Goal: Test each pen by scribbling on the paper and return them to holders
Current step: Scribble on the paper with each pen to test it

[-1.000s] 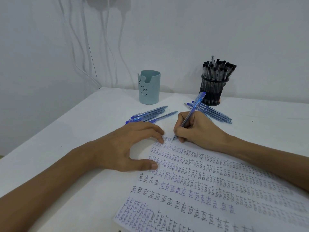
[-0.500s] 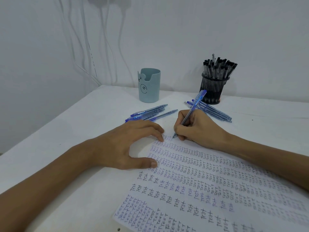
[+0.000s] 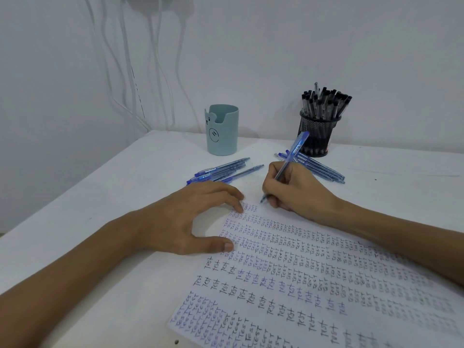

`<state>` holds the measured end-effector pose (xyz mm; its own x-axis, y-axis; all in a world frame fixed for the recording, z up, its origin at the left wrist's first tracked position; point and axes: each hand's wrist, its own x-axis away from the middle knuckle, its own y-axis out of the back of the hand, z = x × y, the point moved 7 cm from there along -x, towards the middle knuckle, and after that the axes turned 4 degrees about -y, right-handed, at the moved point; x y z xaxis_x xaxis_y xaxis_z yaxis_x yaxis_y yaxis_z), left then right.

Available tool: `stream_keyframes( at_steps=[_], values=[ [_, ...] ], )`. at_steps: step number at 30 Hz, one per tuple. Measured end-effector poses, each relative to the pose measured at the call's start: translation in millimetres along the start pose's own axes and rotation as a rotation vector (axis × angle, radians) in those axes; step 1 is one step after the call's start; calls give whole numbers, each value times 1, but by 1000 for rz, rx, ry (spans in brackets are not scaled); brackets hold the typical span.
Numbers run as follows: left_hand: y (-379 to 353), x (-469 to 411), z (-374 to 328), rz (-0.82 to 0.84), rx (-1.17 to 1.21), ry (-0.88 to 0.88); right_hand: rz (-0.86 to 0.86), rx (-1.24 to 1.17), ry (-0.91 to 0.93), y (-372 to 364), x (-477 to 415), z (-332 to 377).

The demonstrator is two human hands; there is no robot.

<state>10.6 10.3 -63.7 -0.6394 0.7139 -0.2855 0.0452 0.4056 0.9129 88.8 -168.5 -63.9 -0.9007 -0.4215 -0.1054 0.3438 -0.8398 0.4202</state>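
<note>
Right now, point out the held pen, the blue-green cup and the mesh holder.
held pen point(image 3: 294, 151): head view, upper barrel
blue-green cup point(image 3: 226, 139): head view, front wall
mesh holder point(image 3: 324, 131): head view, mesh wall

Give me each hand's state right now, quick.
Left hand: open, fingertips and thumb resting on the paper.
Right hand: closed around the blue pen, tip down at the paper.

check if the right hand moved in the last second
Yes, slightly: the right hand with its blue pen edged forward, toward the black mesh holder.
</note>
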Motion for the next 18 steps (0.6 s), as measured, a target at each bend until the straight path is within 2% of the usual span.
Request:
stream_keyframes(
  at_steps=[4, 11, 18],
  values=[
    [0, 0, 0, -1, -2, 0, -16, -300, -120, 3, -6, -7],
    [2, 1, 11, -88, -15, 68, -53, -291, -22, 17, -8, 4],
    [13, 2, 32, -266, -164, 153, -134, -356, -173, 39, -19, 1]
  ],
)
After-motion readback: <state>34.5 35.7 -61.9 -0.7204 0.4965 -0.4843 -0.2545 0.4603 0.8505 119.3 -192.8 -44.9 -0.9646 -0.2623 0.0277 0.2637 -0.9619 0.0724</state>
